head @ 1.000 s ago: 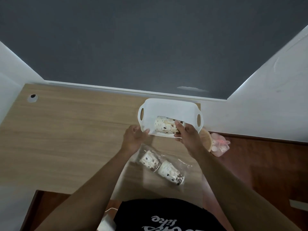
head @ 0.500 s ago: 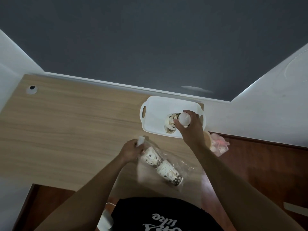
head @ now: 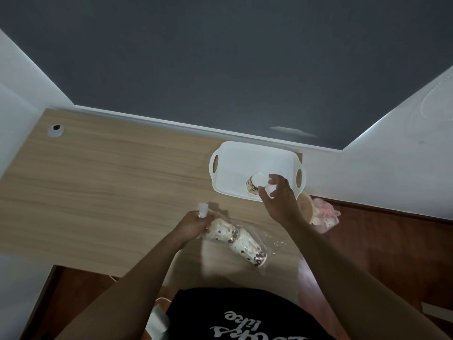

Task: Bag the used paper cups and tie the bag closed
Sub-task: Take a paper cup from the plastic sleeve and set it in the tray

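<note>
The right hand (head: 278, 196) reaches into the white tray (head: 235, 155) at the worktop's (head: 110, 180) far edge, its grip closed around a spotted paper cup (head: 255, 184) held bottom-up. The left hand (head: 196, 223) pinches the mouth of a clear plastic bag (head: 267, 239), which lies on the worktop holding two more cups (head: 236, 239) on their sides.

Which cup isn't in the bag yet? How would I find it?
Look at the white tray at the far edge of the wooden desk. The right hand grips a spotted paper cup there, with its plain white bottom facing up. The other spotted cups lie sideways inside the clear bag, nearer the person.
</note>
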